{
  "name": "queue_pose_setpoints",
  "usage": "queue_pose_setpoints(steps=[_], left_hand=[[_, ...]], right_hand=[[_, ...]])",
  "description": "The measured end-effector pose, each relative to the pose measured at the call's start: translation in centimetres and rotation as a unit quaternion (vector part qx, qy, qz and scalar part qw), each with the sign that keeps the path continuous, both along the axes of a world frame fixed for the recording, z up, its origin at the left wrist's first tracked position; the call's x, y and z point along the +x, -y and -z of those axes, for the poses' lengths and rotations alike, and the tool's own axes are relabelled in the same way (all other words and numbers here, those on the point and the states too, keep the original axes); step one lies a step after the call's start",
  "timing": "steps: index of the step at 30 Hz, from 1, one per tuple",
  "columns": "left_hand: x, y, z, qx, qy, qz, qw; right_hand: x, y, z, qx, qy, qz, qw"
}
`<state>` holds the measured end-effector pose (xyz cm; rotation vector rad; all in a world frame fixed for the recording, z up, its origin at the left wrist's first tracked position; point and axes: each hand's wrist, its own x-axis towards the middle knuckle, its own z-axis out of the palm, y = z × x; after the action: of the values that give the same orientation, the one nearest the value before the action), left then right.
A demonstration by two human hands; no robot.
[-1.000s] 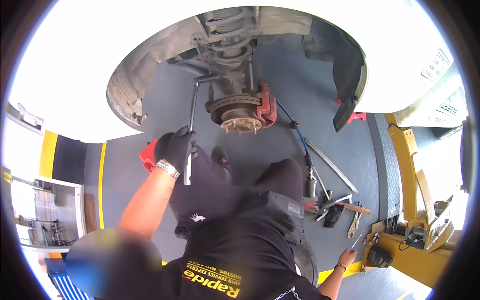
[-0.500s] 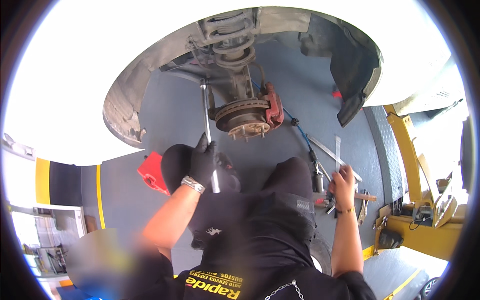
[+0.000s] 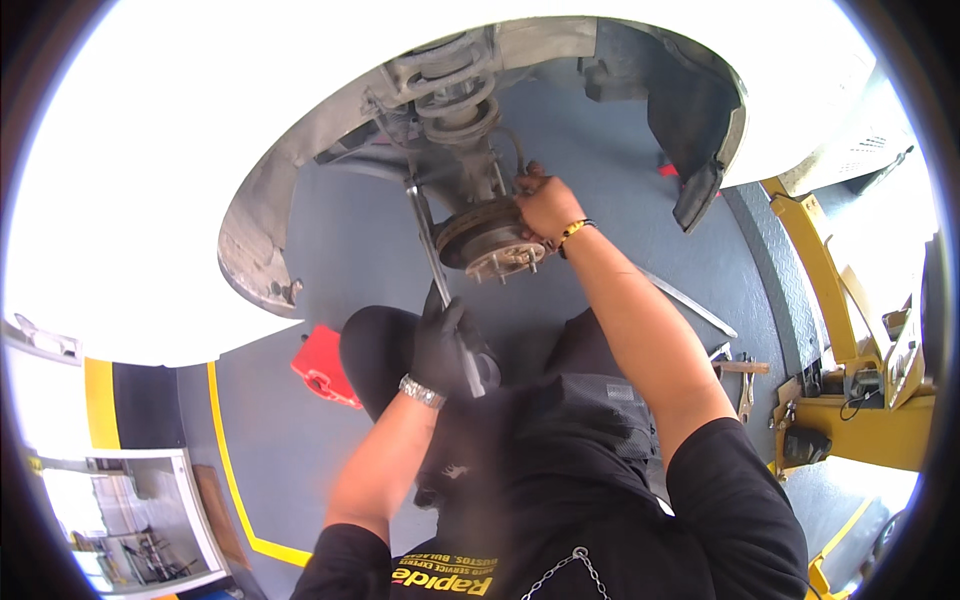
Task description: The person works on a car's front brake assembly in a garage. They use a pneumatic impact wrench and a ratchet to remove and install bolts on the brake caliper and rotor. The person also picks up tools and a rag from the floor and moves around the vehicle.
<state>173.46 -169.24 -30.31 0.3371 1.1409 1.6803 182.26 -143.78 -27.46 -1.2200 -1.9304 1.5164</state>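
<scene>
My left hand, in a black glove, grips a long steel bar, which slants up to the suspension left of the strut. My bare right hand is curled at the right side of the rusty brake disc, covering the caliper; what its fingers hold is hidden. The hub with studs faces me below the disc. A coil spring sits above, inside the white car's wheel arch.
A red case lies on the grey floor left of my legs. A flat metal bar and tools lie to the right, beside yellow lift equipment. A yellow line crosses the floor at lower left.
My right hand has risen from the floor tools at lower right to the caliper. My left hand has shifted right with the bar, whose upper end now sits slightly lower.
</scene>
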Motion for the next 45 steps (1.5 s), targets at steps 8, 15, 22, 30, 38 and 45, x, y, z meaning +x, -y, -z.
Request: queue_pose_setpoints(steps=[8, 15, 22, 30, 38, 45], left_hand=[[1.3, 2.1, -0.2, -0.03, 0.182, 0.048, 0.982], [-0.8, 4.8, 3.1, 0.106, 0.308, 0.227, 0.918], [4.6, 2.6, -1.2, -0.015, 0.25, -0.016, 0.968], [2.0, 4.4, 0.7, 0.063, 0.379, 0.107, 0.917], [2.8, 3.9, -1.3, 0.029, 0.397, 0.076, 0.914], [3.0, 4.3, -2.7, -0.035, 0.416, 0.045, 0.908]], right_hand=[[-0.7, 0.7, 2.4, 0.208, 0.042, 0.005, 0.977], [0.4, 3.7, -1.7, 0.217, 0.153, 0.056, 0.962], [0.8, 1.7, -1.1, 0.256, 0.193, -0.068, 0.945], [0.6, 2.0, 0.3, 0.244, 0.161, -0.085, 0.953], [1.1, 4.2, -1.0, 0.319, 0.21, -0.046, 0.923], [0.8, 4.7, 0.6, 0.471, 0.162, 0.073, 0.864]])
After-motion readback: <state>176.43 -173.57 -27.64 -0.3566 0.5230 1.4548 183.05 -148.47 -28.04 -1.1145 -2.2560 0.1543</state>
